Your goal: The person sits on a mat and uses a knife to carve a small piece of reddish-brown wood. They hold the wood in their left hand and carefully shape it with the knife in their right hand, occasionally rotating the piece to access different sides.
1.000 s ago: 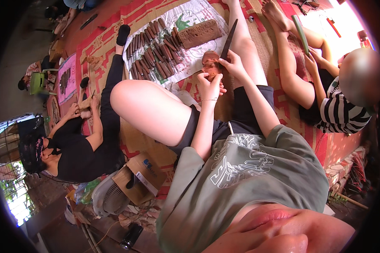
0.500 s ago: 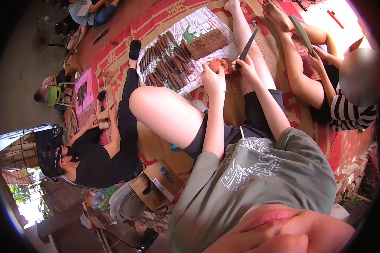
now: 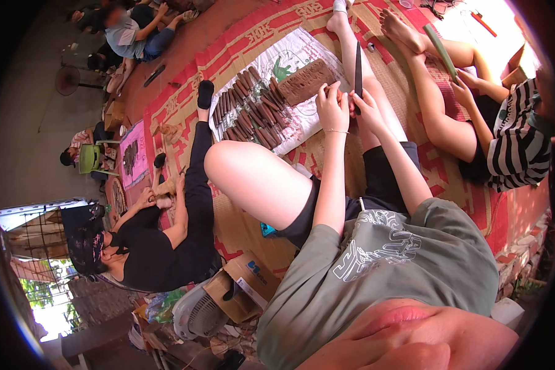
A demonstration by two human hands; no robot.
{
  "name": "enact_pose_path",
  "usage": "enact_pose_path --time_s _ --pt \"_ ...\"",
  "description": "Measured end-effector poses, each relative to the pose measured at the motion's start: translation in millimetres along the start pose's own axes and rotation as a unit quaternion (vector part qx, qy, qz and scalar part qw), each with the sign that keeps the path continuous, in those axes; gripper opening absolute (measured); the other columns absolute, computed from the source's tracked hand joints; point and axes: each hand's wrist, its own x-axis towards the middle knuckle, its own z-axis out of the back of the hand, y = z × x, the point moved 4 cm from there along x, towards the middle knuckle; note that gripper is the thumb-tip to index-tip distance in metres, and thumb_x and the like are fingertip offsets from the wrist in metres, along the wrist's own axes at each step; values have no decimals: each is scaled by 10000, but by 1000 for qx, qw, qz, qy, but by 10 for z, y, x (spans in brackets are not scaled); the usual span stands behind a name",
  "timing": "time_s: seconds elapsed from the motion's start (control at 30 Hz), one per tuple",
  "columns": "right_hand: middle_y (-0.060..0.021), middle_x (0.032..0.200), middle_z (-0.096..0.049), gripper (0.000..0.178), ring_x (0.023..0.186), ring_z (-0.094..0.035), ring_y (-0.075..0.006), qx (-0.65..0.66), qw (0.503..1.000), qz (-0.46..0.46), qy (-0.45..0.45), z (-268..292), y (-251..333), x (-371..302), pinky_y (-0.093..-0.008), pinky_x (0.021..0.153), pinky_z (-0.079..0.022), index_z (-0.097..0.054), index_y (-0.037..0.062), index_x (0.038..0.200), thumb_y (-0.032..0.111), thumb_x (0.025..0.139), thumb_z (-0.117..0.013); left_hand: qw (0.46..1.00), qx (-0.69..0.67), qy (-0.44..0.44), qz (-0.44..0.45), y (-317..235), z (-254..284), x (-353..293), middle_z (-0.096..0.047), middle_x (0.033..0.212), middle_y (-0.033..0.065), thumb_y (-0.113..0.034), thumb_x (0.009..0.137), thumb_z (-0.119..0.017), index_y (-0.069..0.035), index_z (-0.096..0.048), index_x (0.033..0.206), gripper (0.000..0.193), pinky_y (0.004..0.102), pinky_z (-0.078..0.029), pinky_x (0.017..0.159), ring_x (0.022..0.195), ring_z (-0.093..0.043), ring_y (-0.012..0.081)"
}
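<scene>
My left hand [image 3: 333, 110] is closed around a small reddish-brown piece [image 3: 352, 106], mostly hidden by the fingers. My right hand [image 3: 368, 110] grips a dark, tapered, file-like tool [image 3: 358, 66] close against that piece, its point upward and away from me. Whether it is a file or a knife I cannot tell. Just beyond my left hand, a brown pitted block [image 3: 305, 84] lies on a white printed sheet [image 3: 299, 46]. Several dark brown sticks [image 3: 253, 114] are spread in rows beside the block.
My bent left leg [image 3: 259, 182] is beside the sheet on a red and tan mat [image 3: 240, 55]. At right, a person in stripes holds a long greenish strip [image 3: 439, 49]. Another person in black [image 3: 160, 246] works at left. A fan [image 3: 197, 311] and cardboard box [image 3: 243, 287] stand behind.
The tool has turned from slanting right to nearly upright. My left hand has rolled over the reddish-brown piece, hiding more of it. The whole view has shifted slightly.
</scene>
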Motion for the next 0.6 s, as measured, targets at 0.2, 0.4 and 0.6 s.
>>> enact_pose_path --time_s 0.2,0.4,0.6 --pt "-15 633 -494 128 508 -485 -108 28 998 -33 47 -389 505 -126 -212 451 -394 -478 35 942 157 943 -438 967 -216 -127 48 -69 433 69 -414 1270 203 -145 869 -485 1 -489 1164 329 388 -314 991 1158 -422 337" --pt "-20 663 -564 160 497 -555 -108 4 977 -165 136 -1476 568 85 -202 434 -454 -488 18 904 174 927 -462 741 -624 -23 247 -83 829 138 -501 1199 148 -284 935 -383 -13 -301 1332 488 316 -395 924 1050 -520 207" --pt "-117 685 -589 189 589 -621 -231 143 963 -146 174 -1673 702 282 -296 540 -540 -444 -6 936 173 953 -382 687 -657 -176 257 97 1250 83 -410 1289 174 -288 922 -372 -78 -299 1355 487 396 -376 987 1154 -451 270"
